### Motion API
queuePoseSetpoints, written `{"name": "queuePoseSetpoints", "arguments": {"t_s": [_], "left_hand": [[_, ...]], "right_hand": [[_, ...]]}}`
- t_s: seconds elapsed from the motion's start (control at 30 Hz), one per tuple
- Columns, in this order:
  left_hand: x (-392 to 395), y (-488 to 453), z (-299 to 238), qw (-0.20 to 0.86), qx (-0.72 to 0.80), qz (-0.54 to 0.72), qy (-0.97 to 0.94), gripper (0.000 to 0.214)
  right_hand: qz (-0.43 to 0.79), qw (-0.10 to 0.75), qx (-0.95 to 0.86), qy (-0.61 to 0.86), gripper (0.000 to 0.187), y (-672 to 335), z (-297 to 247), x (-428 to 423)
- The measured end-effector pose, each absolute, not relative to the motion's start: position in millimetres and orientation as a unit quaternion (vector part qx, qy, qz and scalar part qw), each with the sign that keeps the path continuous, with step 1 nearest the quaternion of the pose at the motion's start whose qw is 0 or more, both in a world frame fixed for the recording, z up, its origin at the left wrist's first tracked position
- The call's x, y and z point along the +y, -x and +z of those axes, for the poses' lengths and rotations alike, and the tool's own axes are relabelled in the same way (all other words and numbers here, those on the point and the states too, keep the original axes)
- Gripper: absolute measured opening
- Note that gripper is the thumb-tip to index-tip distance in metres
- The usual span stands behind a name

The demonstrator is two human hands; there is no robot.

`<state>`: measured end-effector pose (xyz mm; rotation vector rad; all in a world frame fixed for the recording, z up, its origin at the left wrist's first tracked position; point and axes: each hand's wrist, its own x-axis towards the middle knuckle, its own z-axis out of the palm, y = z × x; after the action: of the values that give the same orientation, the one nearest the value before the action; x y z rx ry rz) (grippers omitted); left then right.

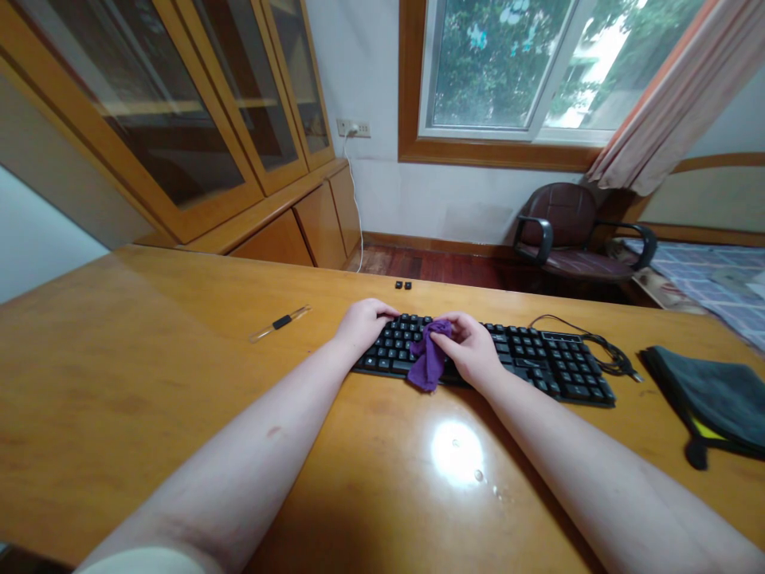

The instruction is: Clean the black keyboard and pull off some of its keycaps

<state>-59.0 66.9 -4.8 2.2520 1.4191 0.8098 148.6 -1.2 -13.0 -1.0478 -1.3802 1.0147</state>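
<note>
A black keyboard (394, 351) lies on the wooden desk in front of me, partly covered by my hands. At its upper left corner, my left hand (366, 325) grips the edge, with the fingers over the back and the thumb by the keys. Bunched in my right hand (472, 347) is a purple cloth (429, 363), pinched between thumb and fingers. The cloth touches the keys left of the keyboard's middle, and its lower end hangs over the front edge. Two loose black keycaps (403, 285) sit on the desk behind the keyboard.
A clear slim tool with a black band (280, 322) lies left on the desk (149, 383). The keyboard's coiled cable (610, 355) is at the right, beside a dark grey cloth or pouch (711, 391). Beyond stand a brown armchair (559, 215) and a glass-door cabinet (256, 191).
</note>
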Motion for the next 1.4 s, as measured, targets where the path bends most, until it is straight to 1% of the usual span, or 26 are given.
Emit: {"name": "queuePoseSetpoints", "arguments": {"t_s": [0.1, 0.2, 0.3, 0.6, 0.87, 1.03, 1.17, 1.4], "left_hand": [[65.3, 57.9, -3.7, 0.138, 0.487, 0.268, -0.820, 0.025], [62.4, 56.9, -2.9, 0.073, 0.457, 0.240, -0.853, 0.030], [58.6, 56.2, -1.8, 0.019, 0.436, 0.229, -0.870, 0.030], [51.6, 54.1, 2.7, -0.034, 0.434, 0.216, -0.874, 0.027], [53.1, 54.3, -1.2, -0.042, 0.419, 0.226, -0.879, 0.029], [57.4, 53.6, -7.8, 0.008, 0.419, 0.246, -0.874, 0.033], [57.9, 52.5, -7.9, 0.050, 0.454, 0.236, -0.858, 0.030], [58.7, 51.4, -4.5, 0.057, 0.456, 0.203, -0.865, 0.031]], "right_hand": [[0.424, 0.538, -0.582, 0.439, 0.021, -148.2, -12.4, -1.3], [0.423, 0.537, -0.583, 0.439, 0.021, -148.2, -12.0, -1.4], [0.421, 0.540, -0.582, 0.439, 0.023, -148.6, -13.0, -1.0], [0.416, 0.538, -0.585, 0.442, 0.024, -148.0, -12.0, -1.7], [0.421, 0.539, -0.580, 0.442, 0.022, -148.0, -10.9, -1.7], [0.419, 0.535, -0.584, 0.444, 0.022, -148.0, -9.0, -2.6], [0.417, 0.536, -0.584, 0.444, 0.021, -147.1, -7.5, -3.2], [0.419, 0.537, -0.583, 0.443, 0.021, -147.7, -11.3, -2.1]]}}
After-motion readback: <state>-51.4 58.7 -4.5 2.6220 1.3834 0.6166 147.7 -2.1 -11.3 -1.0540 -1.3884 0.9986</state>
